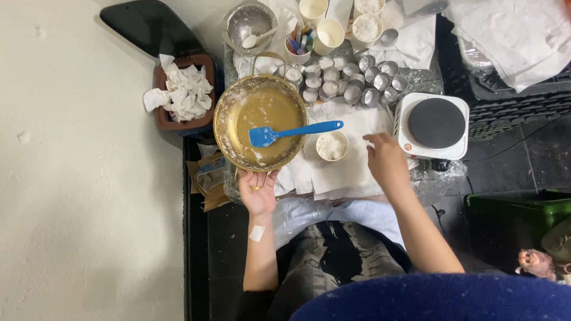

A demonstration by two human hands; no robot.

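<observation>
Hands: left (259, 193) grips brass pan (260, 122) handle | right (385, 159) open, beside cup (332, 145)

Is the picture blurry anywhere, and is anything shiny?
Head view: the gold bowl and blue spatula look sharp; the tins glint; the blue cloth at the bottom edge is soft and blurred; the light is even, with no hard shadows.

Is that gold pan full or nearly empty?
Nearly empty: the pan shows its bare gold bottom, with only white smears around the sides and a blue spatula resting in it.
</observation>
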